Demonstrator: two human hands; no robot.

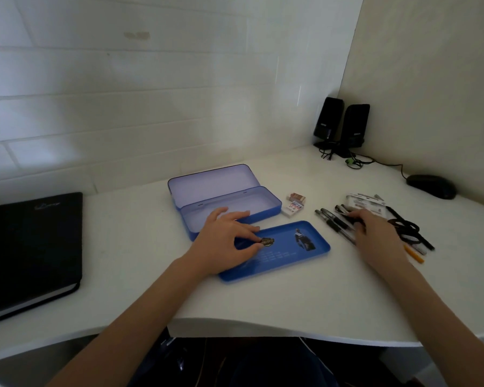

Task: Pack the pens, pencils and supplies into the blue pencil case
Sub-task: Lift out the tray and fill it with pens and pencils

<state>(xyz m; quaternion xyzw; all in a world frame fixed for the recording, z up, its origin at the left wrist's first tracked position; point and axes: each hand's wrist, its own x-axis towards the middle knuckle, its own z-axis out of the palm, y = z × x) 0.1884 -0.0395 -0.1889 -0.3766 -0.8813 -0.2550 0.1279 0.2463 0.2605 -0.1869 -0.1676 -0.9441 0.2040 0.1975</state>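
Fingers [250, 227] of the left hand [224, 241] are spread flat, pressing down on the loose blue tray [299, 255] that lies face up on the white desk [263, 303]; nothing is pinched, the palm just rests on the tray's near-left end. Thumb and forefinger sit either side of a small gold badge [267, 241] printed on the tray, with a little figure graphic [303, 239] toward three o'clock from it. Over at three o'clock, the right hand [375, 236] is down on the cluster of black pens [331, 220], fingers curled over their barrels; whether they have actually closed on a pen, I cannot tell, the hand covers the contact.

Blue pencil case [227, 202] sits open and empty at twelve o'clock from the left hand, just beyond the tray, its lid [210, 182] tipped back behind the base. At two o'clock from the tray lie a white eraser [294, 207] and, just behind it, a small brown-wrapped block [296, 196]. Beyond the pens, a white packet [366, 203]; at three o'clock of the right hand, black scissors [407, 229], and near them at four o'clock an orange pencil [414, 254] poking out past the wrist.

Far out at nine o'clock, a black notebook [31, 247] lies closed. Back in the corner at one o'clock stand two black speakers [341, 121], cables trailing to a black mouse [430, 186]
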